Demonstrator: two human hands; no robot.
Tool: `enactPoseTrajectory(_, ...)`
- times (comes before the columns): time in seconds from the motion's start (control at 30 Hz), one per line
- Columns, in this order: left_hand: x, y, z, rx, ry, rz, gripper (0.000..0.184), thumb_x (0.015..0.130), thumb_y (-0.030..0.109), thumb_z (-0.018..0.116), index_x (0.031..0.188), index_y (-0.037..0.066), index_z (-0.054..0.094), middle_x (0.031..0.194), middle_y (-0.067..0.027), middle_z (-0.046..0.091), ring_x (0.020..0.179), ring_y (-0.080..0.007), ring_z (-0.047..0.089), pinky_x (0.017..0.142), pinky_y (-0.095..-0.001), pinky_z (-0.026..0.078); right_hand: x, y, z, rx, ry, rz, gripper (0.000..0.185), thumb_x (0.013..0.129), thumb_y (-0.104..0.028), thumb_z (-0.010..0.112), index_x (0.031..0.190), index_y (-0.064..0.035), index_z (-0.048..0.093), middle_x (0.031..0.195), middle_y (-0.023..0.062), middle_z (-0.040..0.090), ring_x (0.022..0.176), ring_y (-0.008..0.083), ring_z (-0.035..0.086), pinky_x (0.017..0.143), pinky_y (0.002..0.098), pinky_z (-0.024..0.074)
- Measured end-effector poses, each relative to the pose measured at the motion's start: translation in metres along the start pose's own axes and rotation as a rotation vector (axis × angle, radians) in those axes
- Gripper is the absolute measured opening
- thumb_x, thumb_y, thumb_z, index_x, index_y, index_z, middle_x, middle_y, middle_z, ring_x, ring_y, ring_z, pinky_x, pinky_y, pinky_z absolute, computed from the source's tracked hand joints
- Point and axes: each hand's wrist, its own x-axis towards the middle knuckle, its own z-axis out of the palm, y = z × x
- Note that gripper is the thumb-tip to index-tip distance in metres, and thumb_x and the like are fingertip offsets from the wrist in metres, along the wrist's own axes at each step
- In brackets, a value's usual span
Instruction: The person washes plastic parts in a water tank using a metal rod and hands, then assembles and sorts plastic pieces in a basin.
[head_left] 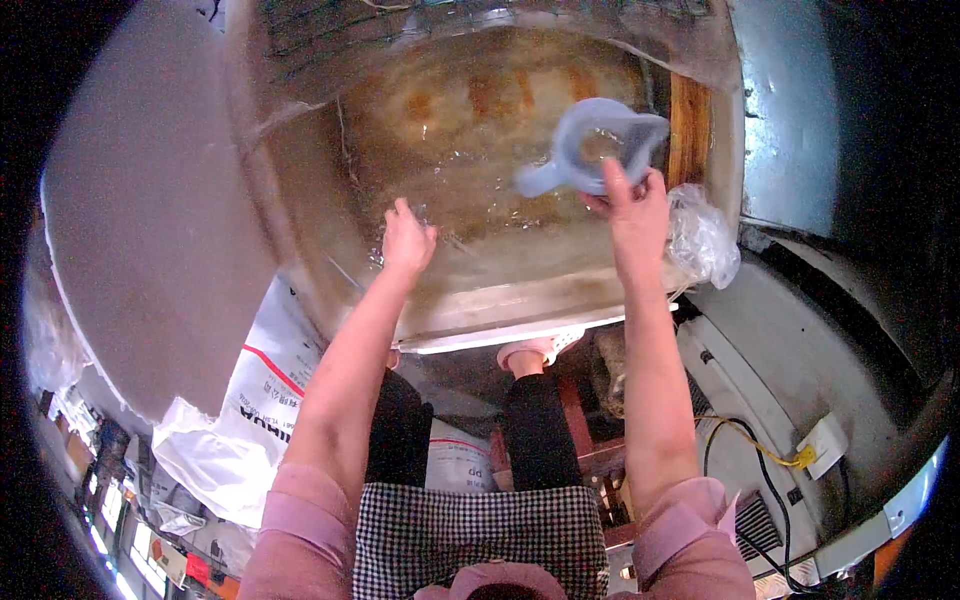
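My right hand (632,215) grips a translucent bluish plastic jug (568,150) with a spout and a handle. The jug is tilted over a wide tub (420,318) of shallow water, and its outline is slightly blurred. Over the left part of the tub, my left hand (407,240) has its fingers curled together. Something small and shiny shows beside those fingertips, too unclear to name. Glints and ripples lie on the water (480,190) between the hands, above a brown-stained bottom.
A crumpled clear plastic bag (703,238) hangs by the tub's right corner. White printed sacks (262,385) lie at the lower left. A yellow cable (760,440) runs to a white socket box (824,446) on the right. A wooden strip (690,130) lines the tub's right side.
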Motion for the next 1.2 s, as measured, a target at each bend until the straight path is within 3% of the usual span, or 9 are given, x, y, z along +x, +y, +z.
enactPoseTrajectory(0.07,0.003,0.000,0.008,0.009,0.017,0.009,0.057,0.073,0.012,0.065,0.119,-0.002,0.033,0.111,-0.0285,0.045,0.099,-0.0443,0.051,0.085,-0.0471,0.044,0.008,0.010,0.006,-0.472,0.043,-0.221,0.042,0.090,-0.023,0.055,0.116,0.0078,0.041,0.103,0.0165,0.055,0.091,0.0247,0.059,0.081,0.0372,0.0548)
enactPoseTrajectory(0.13,-0.002,-0.003,0.013,-0.034,-0.107,0.104,0.054,0.072,0.008,0.065,0.116,-0.002,0.035,0.110,-0.0298,0.045,0.098,-0.0450,0.051,0.085,-0.0470,0.044,0.006,0.002,0.026,0.408,0.048,0.166,0.044,0.089,-0.021,0.055,0.116,0.0106,0.040,0.104,0.0167,0.054,0.093,0.0253,0.058,0.083,0.0380,0.0549)
enactPoseTrajectory(0.37,-0.014,-0.001,0.002,-0.172,0.126,0.128,0.054,0.074,0.016,0.068,0.117,-0.002,0.042,0.106,-0.0258,0.049,0.102,-0.0396,0.048,0.089,-0.0423,0.040,0.113,0.062,0.124,0.653,0.228,0.342,0.046,0.090,-0.024,0.054,0.116,0.0111,0.041,0.115,0.0172,0.049,0.097,0.0242,0.057,0.087,0.0381,0.0532)
enactPoseTrajectory(0.57,0.016,-0.030,-0.025,-0.190,0.399,0.020,0.052,0.075,0.016,0.067,0.118,-0.002,0.042,0.109,-0.0252,0.046,0.102,-0.0400,0.048,0.089,-0.0426,0.039,0.195,0.081,0.184,0.453,0.365,0.295,0.066,0.080,-0.048,0.062,0.110,0.0079,0.045,0.088,0.0115,0.058,0.071,0.0224,0.058,0.050,0.0315,0.0489)
enactPoseTrajectory(0.77,0.070,-0.049,-0.028,-0.186,0.276,-0.235,0.055,0.073,0.016,0.066,0.117,-0.007,0.042,0.103,-0.0314,0.055,0.102,-0.0440,0.051,0.088,-0.0442,0.041,0.266,0.076,0.220,0.465,-0.045,0.242,0.032,0.086,-0.010,0.055,0.113,0.0050,0.048,0.094,0.0126,0.060,0.072,0.0207,0.060,0.042,0.0343,0.0415)
enactPoseTrajectory(0.97,0.111,-0.072,-0.021,0.195,-0.061,-0.086,0.050,0.073,0.015,0.063,0.114,-0.007,0.045,0.099,-0.0306,0.057,0.097,-0.0432,0.056,0.084,-0.0441,0.045,0.209,0.066,0.173,-0.975,-0.124,-0.485,0.050,0.081,-0.024,0.055,0.121,0.0015,0.041,0.103,0.0227,0.056,0.102,0.0393,0.053,0.089,0.0461,0.0417)
enactPoseTrajectory(1.07,0.083,-0.066,-0.041,0.033,0.033,-0.123,0.045,0.075,0.016,0.062,0.113,-0.002,0.047,0.105,-0.0294,0.055,0.099,-0.0425,0.054,0.085,-0.0469,0.045,0.155,0.059,0.091,-1.431,-0.234,-0.665,0.058,0.078,-0.035,0.062,0.126,-0.0103,0.041,0.119,0.0170,0.048,0.108,0.0355,0.049,0.092,0.0451,0.0398)
enactPoseTrajectory(1.17,0.029,-0.054,-0.062,0.397,-0.163,-0.057,0.042,0.077,0.016,0.060,0.114,0.001,0.048,0.114,-0.0256,0.051,0.107,-0.0407,0.050,0.085,-0.0509,0.044,0.142,0.065,0.023,-1.926,-0.181,-0.789,0.068,0.067,-0.024,0.071,0.128,-0.0117,0.043,0.117,0.0128,0.049,0.115,0.0271,0.044,0.102,0.0559,0.0219)
enactPoseTrajectory(1.2,0.011,-0.051,-0.070,0.482,-0.292,-0.017,0.040,0.078,0.017,0.059,0.114,0.003,0.049,0.118,-0.0234,0.049,0.111,-0.0390,0.047,0.088,-0.0507,0.042,0.142,0.066,0.009,-2.010,-0.241,-0.807,0.054,0.072,-0.018,0.064,0.123,-0.0106,0.047,0.115,0.0135,0.052,0.113,0.0275,0.047,0.098,0.0556,0.0295)
